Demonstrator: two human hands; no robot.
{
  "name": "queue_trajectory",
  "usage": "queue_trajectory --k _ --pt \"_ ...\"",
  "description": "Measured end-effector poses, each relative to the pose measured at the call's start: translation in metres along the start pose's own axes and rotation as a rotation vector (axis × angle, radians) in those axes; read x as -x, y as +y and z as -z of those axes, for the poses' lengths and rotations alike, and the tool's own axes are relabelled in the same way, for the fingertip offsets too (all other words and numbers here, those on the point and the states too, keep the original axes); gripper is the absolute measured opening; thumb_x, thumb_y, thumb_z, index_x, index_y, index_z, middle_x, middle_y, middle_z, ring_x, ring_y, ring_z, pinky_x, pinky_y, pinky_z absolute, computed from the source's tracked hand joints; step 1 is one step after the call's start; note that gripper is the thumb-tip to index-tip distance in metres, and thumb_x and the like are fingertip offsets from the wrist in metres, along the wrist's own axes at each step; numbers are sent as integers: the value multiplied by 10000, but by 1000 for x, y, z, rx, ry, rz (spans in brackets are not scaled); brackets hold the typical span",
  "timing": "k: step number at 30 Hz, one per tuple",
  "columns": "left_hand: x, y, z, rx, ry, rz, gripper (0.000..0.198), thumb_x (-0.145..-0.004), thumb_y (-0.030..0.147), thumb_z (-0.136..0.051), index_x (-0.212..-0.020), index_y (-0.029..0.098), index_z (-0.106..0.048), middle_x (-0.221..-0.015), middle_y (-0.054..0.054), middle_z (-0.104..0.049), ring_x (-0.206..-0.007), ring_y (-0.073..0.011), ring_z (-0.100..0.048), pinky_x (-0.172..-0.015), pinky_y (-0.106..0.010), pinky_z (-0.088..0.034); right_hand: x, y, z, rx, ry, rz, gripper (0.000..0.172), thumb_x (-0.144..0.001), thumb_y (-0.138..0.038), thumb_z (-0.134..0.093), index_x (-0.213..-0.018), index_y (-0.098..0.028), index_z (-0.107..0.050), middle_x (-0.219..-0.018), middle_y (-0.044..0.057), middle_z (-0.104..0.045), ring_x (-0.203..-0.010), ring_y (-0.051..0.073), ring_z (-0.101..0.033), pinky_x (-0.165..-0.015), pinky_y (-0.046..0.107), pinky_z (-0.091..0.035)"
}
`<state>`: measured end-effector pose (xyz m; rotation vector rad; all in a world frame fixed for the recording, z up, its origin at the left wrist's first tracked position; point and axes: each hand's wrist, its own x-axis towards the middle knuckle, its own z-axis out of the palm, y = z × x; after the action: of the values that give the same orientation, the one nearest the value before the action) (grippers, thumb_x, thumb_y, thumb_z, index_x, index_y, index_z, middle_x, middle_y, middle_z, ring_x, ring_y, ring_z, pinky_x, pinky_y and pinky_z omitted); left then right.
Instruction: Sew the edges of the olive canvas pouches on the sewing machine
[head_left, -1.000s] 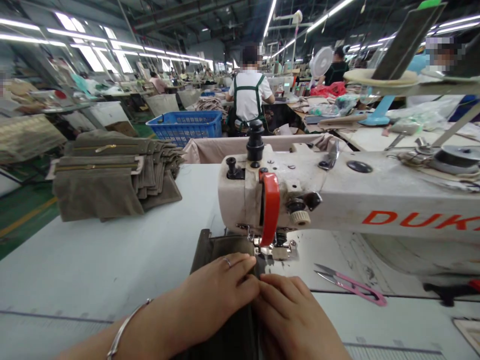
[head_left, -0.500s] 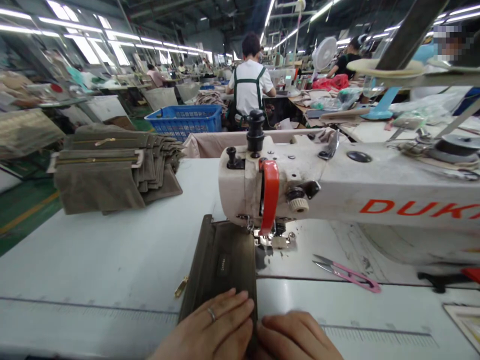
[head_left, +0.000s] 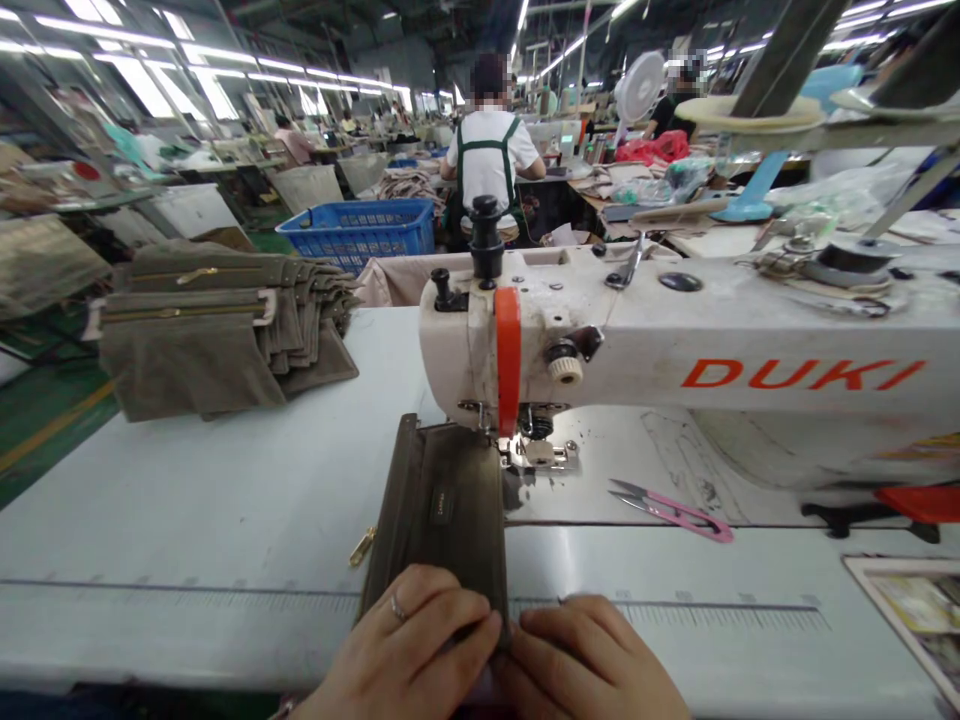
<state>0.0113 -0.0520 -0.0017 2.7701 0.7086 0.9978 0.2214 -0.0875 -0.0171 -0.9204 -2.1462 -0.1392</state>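
Note:
A dark olive fabric pouch with a small label lies on the table, its far right edge under the needle area of the sewing machine. A gold zipper pull sticks out from its left side. My left hand, with a ring, is closed with bent fingers on the pouch's near end. My right hand is closed at the near right corner, its fingertips pinching the same edge. Both hands nearly meet there, and the fabric beneath them is partly hidden.
Pink thread snips lie right of the needle. A stack of olive pouches rests at the table's left. Behind the machine are a blue crate and a seated person. A printed ruler line crosses the table.
My left hand's fingers, flat on the pouch before, are now bent and gripping its near edge. My right fingers have closed in at the corner. The view has shifted slightly.

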Motion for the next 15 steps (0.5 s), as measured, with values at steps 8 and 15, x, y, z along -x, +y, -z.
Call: queue_trajectory --k 8,15 --pt "-3 -1 7 131 -254 97 266 -1031 228 -385 -1103 148 -628 -985 -67 -655 -892 -189 -579 -865 -306 -508 5 4 11 -167 -78 -64 197 -1000 -182 -503 -950 -163 -693 -888 22 -734 -793 133 -649 -709 272 -546" --pt "-1 -3 2 156 -230 113 226 -1009 142 -398 -998 152 -624 -968 -53 -668 -864 -180 -590 -839 -299 -505 12 5 7 -26 -133 -25 193 -983 -162 -518 -1088 -158 -680 -1040 64 -724 -794 152 -648 -699 278 -550"
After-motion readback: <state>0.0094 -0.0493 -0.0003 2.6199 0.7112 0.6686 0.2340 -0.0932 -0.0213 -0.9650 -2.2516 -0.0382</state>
